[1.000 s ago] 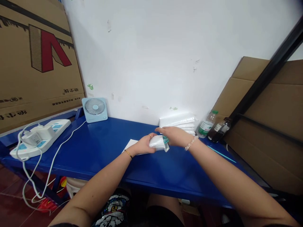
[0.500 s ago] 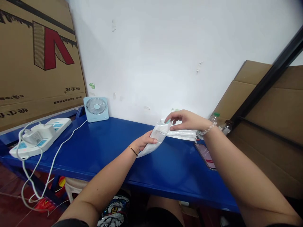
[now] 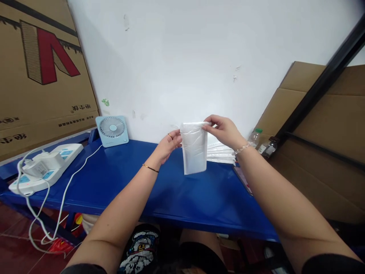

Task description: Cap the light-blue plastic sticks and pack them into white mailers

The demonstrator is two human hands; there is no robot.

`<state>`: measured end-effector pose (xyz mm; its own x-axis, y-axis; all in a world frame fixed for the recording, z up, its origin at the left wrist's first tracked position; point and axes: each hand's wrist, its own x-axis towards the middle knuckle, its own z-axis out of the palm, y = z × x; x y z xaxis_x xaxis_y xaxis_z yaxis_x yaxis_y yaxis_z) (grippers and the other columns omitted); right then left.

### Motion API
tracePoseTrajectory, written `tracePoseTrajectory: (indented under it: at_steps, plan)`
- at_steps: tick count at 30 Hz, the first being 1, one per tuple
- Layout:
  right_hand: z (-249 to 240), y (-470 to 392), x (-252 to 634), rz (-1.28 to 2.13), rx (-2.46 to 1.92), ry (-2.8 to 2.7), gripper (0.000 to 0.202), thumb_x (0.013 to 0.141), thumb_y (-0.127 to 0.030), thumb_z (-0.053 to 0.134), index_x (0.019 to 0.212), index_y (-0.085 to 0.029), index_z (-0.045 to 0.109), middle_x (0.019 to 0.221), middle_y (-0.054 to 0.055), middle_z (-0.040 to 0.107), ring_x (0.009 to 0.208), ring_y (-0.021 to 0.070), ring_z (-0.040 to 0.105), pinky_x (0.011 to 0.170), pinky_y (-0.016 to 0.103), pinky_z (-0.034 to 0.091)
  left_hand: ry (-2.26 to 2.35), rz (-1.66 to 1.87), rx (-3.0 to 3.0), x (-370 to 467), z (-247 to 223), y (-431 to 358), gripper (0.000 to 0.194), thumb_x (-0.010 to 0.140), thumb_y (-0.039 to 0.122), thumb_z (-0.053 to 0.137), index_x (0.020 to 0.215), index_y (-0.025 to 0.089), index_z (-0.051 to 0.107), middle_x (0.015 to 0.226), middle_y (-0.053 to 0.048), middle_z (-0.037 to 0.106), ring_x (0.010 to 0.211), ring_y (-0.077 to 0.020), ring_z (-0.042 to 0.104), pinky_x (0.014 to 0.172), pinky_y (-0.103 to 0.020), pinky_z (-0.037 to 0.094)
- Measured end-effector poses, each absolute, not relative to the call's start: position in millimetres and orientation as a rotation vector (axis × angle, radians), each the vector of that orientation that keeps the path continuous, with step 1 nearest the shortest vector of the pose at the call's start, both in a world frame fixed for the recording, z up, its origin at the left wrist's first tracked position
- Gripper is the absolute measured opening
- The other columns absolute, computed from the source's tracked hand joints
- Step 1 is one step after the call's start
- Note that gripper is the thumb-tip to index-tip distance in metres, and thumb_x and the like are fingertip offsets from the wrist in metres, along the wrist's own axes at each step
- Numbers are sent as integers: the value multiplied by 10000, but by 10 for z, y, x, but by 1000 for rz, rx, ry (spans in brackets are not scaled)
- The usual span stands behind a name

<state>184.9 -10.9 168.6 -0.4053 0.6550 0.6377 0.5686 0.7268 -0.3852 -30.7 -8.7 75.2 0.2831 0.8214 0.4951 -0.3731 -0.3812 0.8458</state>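
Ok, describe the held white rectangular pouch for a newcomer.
Find the blue table. Over its middle, the right hand pinches the top of a white rectangular plastic-looking pouch. Similar white packets lie stacked behind, to the right; only this one is held upright.

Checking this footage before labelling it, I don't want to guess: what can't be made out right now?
Head view: the inside of the white pouch, hidden by its own walls.
Head view: part of the phone, covered by the right forearm.
Head view: the number of stacked white packets, partly behind the white pouch.
Head view: the printed cardboard box's far side, cut off by the left edge.
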Motion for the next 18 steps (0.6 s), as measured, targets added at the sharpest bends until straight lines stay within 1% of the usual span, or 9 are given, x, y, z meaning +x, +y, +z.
tracePoseTrajectory:
  at_steps: [3,5,6,8,10,11,14,16,18]
  plan:
    - [1666,-312,1878,44,-850,-2089,236,825,-392,568,888,-173,630,861,52,626,791,170,551,666,283,438,601,1541,1586,-249,937,-176,343,763,404,656,998,159,608,956,-45,642,870,-139,566,810,-276,421]
    - [1558,-565,1941,39,-814,-2138,213,838,-364,564,931,-185,632,916,66,633,851,190,563,734,311,450,676,1536,1740,-253,948,-358,253,791,382,623,891,150,615,856,-25,636,800,-127,558,774,-265,426]
    - [1457,-714,1983,85,-817,-2173,204,848,-353,554,944,-191,632,916,67,637,849,192,570,750,318,454,723,1476,1841,-274,905,-489,227,802,370,608,868,152,616,838,-21,632,780,-126,555,756,-262,427]
    - [1159,-1021,2068,259,-832,-2254,183,864,-339,538,930,-198,634,871,62,645,805,185,582,725,306,463,798,1309,2042,-341,720,-808,179,812,332,588,840,159,622,836,-22,634,775,-131,558,743,-260,425]
    - [769,-1293,2122,477,-883,-2299,167,868,-328,537,900,-196,634,833,55,644,767,172,584,686,281,458,859,1107,2159,-414,437,-1144,137,801,297,589,845,171,616,849,-25,634,798,-143,563,753,-266,428]
    - [565,-1402,2130,574,-922,-2297,153,867,-315,542,887,-196,637,824,48,645,760,165,583,691,273,454,891,1008,2191,-440,282,-1294,115,807,278,571,849,180,614,848,-23,633,799,-143,562,751,-266,426]
    - [41,-1602,2090,773,-1059,-2186,115,846,-286,567,850,-193,635,832,29,647,769,153,577,712,253,440,1111,874,2216,-455,-115,-1602,68,806,236,544,812,195,597,849,-17,631,839,-158,555,768,-277,409]
    - [-173,-1651,2037,824,-1173,-2066,137,846,-306,557,820,-188,622,776,11,627,711,141,553,663,240,427,1265,833,2227,-416,-262,-1684,99,815,270,535,768,194,579,817,-16,625,821,-167,548,736,-282,396]
    - [-281,-1664,1979,805,-1270,-1950,175,849,-335,536,791,-184,606,720,-2,596,659,133,524,610,232,409,1382,805,2249,-360,-322,-1694,175,832,302,506,703,193,551,765,-16,614,771,-170,541,693,-284,380]
